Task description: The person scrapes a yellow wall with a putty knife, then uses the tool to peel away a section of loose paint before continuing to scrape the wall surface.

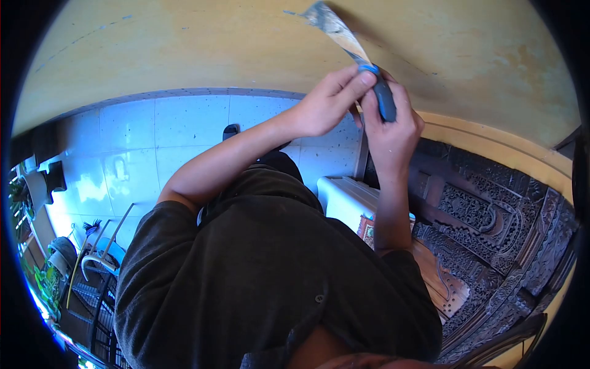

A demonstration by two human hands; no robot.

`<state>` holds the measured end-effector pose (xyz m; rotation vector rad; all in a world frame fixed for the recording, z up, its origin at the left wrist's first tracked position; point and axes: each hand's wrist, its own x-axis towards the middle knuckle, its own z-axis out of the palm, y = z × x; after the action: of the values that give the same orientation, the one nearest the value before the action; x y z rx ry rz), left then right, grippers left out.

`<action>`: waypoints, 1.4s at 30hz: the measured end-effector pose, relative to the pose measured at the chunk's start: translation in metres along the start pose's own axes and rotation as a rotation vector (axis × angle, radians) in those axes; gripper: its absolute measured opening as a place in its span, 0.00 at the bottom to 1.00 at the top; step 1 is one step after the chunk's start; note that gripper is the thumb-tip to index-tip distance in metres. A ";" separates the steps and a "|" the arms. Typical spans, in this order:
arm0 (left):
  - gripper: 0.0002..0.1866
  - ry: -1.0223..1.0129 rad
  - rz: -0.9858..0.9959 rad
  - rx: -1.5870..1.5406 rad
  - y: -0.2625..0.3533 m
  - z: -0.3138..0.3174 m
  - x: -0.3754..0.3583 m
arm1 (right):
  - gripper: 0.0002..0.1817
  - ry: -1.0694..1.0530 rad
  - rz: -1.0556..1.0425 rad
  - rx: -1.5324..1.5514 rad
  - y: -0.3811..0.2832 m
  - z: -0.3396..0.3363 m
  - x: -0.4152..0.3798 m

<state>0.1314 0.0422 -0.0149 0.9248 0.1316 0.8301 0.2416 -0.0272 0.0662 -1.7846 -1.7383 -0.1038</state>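
Observation:
Both hands are raised in front of the yellow wall [203, 49], gripping one scraper [385, 101]. Its handle is dark grey and blue, and its flat metal blade points up and left, smeared with pale residue. My left hand [326, 104] is closed at the neck of the handle, thumb lying over the blue collar. Lower down, my right hand [396, 126] wraps round the grip from the right side. The blade's tip is close to the wall; whether it touches cannot be made out. Scratches and patches mark the wall paint.
Pale floor tiles [190, 123] with scattered specks run along the wall's foot. Right of my body stand a white box-like item [344, 194] and dark carved wooden panels [485, 215]. At the lower left are a blue-white chair-like frame [101, 261], plants [48, 283] and a black rack [104, 313].

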 end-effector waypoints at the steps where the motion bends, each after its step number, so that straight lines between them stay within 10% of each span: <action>1: 0.22 -0.024 -0.026 0.003 -0.001 0.007 0.001 | 0.15 0.019 0.005 -0.004 0.004 -0.005 -0.004; 10: 0.22 0.073 0.037 0.093 0.003 -0.013 -0.011 | 0.15 -0.004 -0.004 0.017 -0.008 0.018 -0.003; 19: 0.24 0.148 -0.144 0.648 -0.046 -0.053 -0.031 | 0.16 -0.130 0.546 0.663 0.049 0.128 -0.092; 42: 0.23 0.212 -0.217 0.818 -0.010 -0.052 -0.048 | 0.20 0.022 0.634 1.052 0.000 0.168 -0.097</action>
<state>0.0815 0.0406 -0.0655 1.5484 0.7856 0.6658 0.1678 -0.0300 -0.1128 -1.3681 -0.8171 0.8797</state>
